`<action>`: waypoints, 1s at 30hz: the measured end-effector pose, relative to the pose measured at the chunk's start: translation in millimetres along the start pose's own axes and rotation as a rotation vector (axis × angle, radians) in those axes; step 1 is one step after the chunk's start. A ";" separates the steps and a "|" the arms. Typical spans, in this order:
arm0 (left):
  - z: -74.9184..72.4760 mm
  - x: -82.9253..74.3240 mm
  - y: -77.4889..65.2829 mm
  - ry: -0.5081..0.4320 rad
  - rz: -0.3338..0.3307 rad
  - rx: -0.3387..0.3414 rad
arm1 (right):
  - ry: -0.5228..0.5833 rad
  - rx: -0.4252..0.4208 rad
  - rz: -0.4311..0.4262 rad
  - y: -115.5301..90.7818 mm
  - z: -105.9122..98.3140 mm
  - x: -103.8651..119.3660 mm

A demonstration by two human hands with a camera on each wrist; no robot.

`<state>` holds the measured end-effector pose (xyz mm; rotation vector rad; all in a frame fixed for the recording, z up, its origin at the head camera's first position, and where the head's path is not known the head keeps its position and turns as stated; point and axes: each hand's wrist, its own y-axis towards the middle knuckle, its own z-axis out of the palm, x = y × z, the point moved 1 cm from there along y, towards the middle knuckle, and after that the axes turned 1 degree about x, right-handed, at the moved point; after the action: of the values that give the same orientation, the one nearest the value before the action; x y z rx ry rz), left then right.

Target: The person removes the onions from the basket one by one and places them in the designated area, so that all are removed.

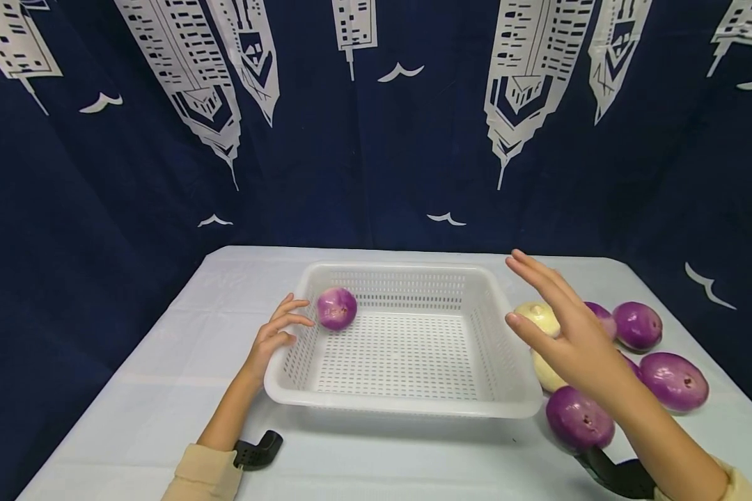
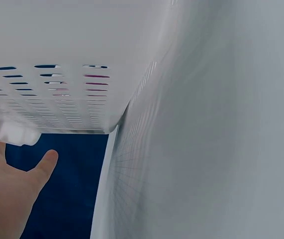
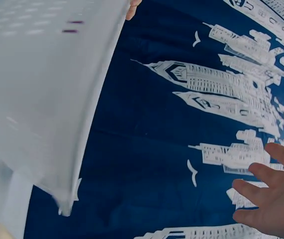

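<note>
A white perforated plastic basket [image 1: 407, 409] sits on the table, with one purple onion [image 1: 336, 308] inside near its left wall. My left hand [image 1: 276, 332] rests at the basket's left rim, its fingers extended over the edge. In the left wrist view the thumb of that hand [image 2: 5, 186] sticks out beside the rim. My right hand [image 1: 573, 337] is raised past the basket's right side, fingers straight and thumb spread, holding nothing. Beneath and around it lie pale yellow onions [image 1: 535, 314], partly hidden by the hand, and several purple onions [image 1: 673, 381].
Another purple onion [image 1: 579, 417] lies by the basket's front right corner. A white cloth covers the table [image 1: 182, 362]. Behind it hangs a dark blue curtain [image 1: 357, 160] printed with white buildings and birds. Black wrist mounts [image 1: 260, 449] stick out from both wrists.
</note>
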<state>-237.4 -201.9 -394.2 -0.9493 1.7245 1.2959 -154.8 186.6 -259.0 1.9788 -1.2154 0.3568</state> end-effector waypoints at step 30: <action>1.0 0.2 -0.7 -0.008 0.016 -0.002 | -0.095 0.149 -0.186 88.0 48.4 26.8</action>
<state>-236.7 -201.0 -394.8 -0.9323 1.7278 1.3102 -223.3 112.4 -234.4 2.2394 -1.0785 0.2682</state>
